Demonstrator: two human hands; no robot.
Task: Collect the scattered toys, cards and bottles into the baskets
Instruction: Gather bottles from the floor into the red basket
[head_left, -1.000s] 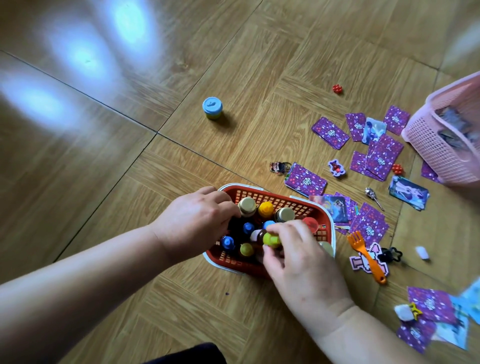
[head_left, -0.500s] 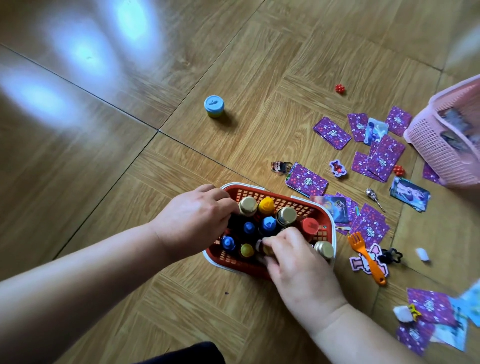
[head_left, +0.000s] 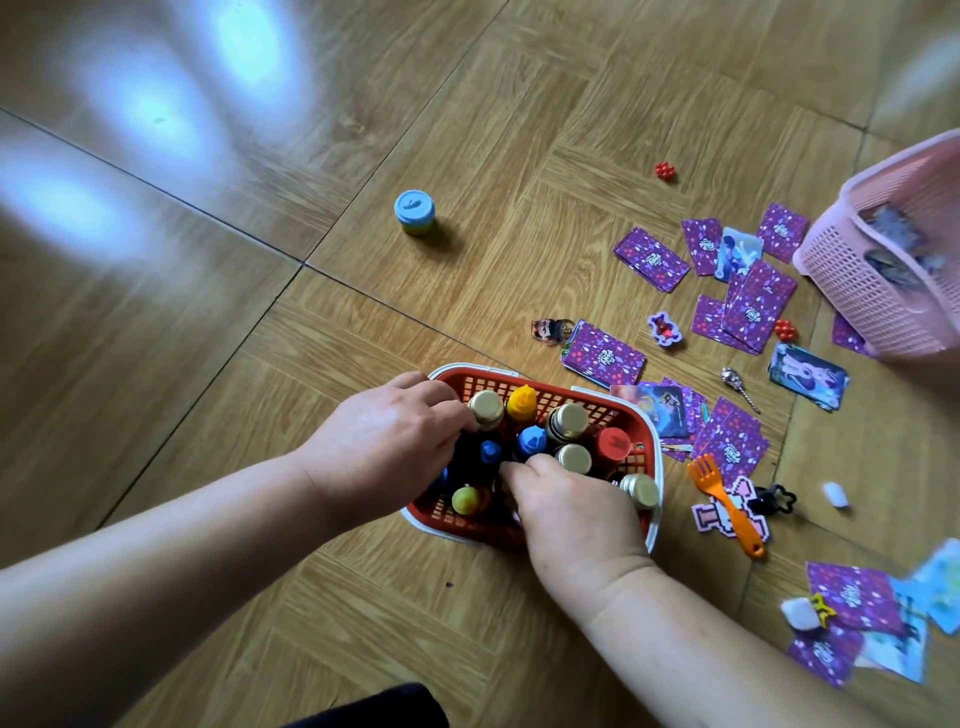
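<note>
Left hand (head_left: 384, 447) and right hand (head_left: 571, 514) curl among bottles (head_left: 522, 402) in the basket (head_left: 488, 385) beneath them; grips hidden, cannot tell.

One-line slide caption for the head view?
Left hand and right hand reach into red basket of capped bottles; purple cards and orange fork lie on floor.

Tally of the floor
Two baskets: red basket (head_left: 657, 467), pink basket (head_left: 852, 291). About ten bottles (head_left: 522, 400) stand in the red one, some caps half hidden. Two hands: left hand (head_left: 384, 441), right hand (head_left: 571, 506). One jar (head_left: 414, 212), one fork (head_left: 724, 501), two bead clusters (head_left: 665, 170). Cards (head_left: 652, 259) overlap, well over a dozen; exact count unclear.
</note>
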